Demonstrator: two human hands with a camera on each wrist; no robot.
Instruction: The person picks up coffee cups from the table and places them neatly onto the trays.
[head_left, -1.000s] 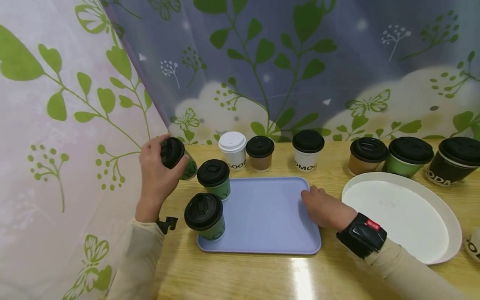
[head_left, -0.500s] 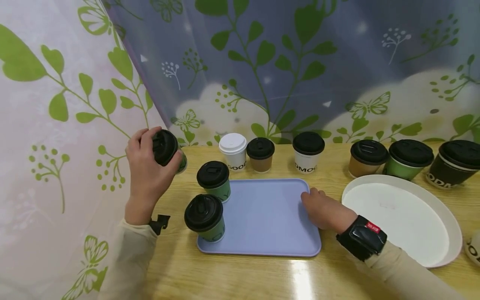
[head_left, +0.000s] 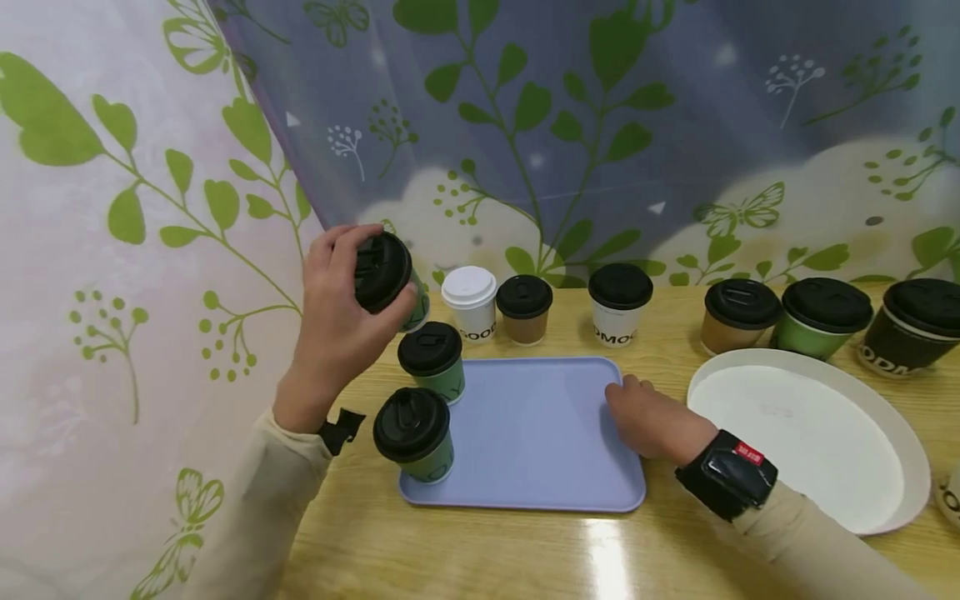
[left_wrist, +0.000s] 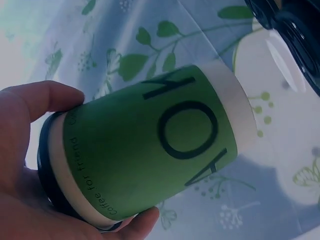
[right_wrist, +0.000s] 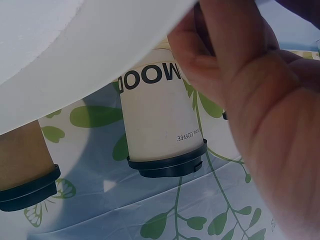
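Note:
In the head view my left hand [head_left: 339,321] holds a green paper coffee cup [left_wrist: 155,142] by its black lid, raised at the back left of the table. The left wrist view shows fingers and thumb around the lid end, and dark letters on the cup's green sleeve. My right hand [head_left: 651,418] grips the right rim of a lavender tray [head_left: 540,433], its fingers curled at the edge. Two more green cups with black lids, a nearer one [head_left: 414,435] and a farther one [head_left: 432,360], stand upright along the tray's left side.
Behind the tray stand a white-lidded cup [head_left: 470,304], a small brown cup [head_left: 524,309] and a white cup with a black lid [head_left: 619,304]. A round white tray [head_left: 802,442] lies at the right. Behind it are brown [head_left: 738,317], green [head_left: 822,317] and black [head_left: 911,327] cups.
My left hand has lifted the green cup from the back left, drawing it left first, then up and right toward the white-lidded cup. The right hand has stayed on the tray rim.

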